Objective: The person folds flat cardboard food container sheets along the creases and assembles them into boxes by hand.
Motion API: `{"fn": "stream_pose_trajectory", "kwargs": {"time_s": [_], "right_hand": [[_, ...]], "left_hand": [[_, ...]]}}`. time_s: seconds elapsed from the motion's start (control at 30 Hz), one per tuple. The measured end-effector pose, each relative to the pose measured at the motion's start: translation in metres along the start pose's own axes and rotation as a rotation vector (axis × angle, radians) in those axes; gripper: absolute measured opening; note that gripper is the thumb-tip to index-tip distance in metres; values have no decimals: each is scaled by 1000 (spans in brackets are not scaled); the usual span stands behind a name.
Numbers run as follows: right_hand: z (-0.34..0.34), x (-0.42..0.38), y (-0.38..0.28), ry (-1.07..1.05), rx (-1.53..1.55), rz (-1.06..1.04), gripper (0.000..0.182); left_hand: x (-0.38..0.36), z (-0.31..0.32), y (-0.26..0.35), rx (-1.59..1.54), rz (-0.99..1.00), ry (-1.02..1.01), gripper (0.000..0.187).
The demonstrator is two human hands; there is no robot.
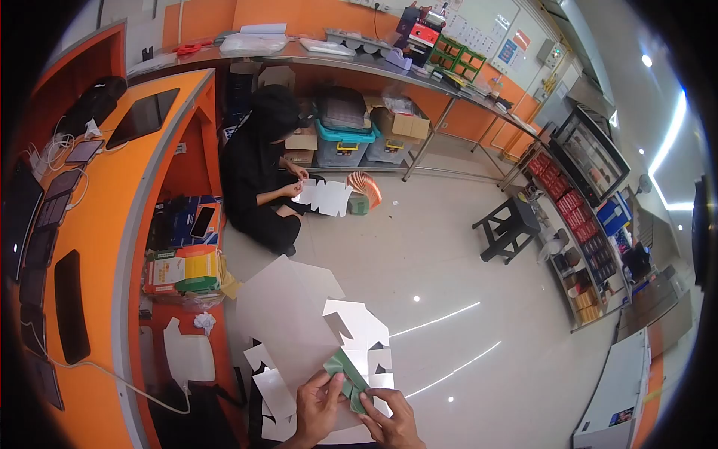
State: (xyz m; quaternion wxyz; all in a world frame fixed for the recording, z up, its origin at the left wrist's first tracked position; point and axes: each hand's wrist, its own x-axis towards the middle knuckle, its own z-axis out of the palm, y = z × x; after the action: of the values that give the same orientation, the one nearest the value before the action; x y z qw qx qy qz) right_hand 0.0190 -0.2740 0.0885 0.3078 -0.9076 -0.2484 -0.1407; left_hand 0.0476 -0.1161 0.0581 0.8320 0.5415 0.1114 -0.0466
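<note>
Low in the view, my left hand (318,408) pinches the left side of a green, partly folded cardboard piece (346,374) between thumb and fingers. My right hand (393,419) grips the same piece at its lower right end, fingers closed on it. White die-cut cardboard (357,322) with folded flaps extends right behind the green part, overlapping it in this view. Beneath and around both hands lie more white flat carton blanks (275,391). A large pale cardboard sheet (280,303) spreads just beyond them.
A seated person (258,172) in dark clothes holds a white die-cut blank (325,197) on the floor ahead. An orange counter (112,262) with phones and tablets runs along the left. A black stool (507,227) stands to the right, before shelves (576,217) of packaged goods.
</note>
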Motion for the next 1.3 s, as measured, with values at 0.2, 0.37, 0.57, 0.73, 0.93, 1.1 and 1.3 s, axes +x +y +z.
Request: {"fn": "stream_pose_trajectory", "kwargs": {"time_s": [0.2, 0.37, 0.57, 0.73, 0.93, 1.1, 1.3], "right_hand": [[11, -8, -3, 53, -69, 72, 42], [19, -7, 2, 103, 17, 199, 51], [13, 0, 17, -43, 764, 658, 61], [3, -8, 53, 328, 1051, 856, 54], [-16, 2, 62, 346, 1408, 940, 63], [-1, -15, 84, 130, 979, 1038, 55], [-12, 18, 25, 395, -25, 409, 18]], "left_hand": [[-4, 1, -7, 174, 102, -37, 22], [-22, 8, -14, 296, 122, -215, 20], [-11, -2, 17, 214, 106, -294, 25], [6, -64, 47, 342, 438, 64, 16], [12, -83, 2, -235, -114, -291, 42], [-10, -42, -33, -515, -371, -551, 68], [21, -29, -18, -566, -474, -411, 53]]}}
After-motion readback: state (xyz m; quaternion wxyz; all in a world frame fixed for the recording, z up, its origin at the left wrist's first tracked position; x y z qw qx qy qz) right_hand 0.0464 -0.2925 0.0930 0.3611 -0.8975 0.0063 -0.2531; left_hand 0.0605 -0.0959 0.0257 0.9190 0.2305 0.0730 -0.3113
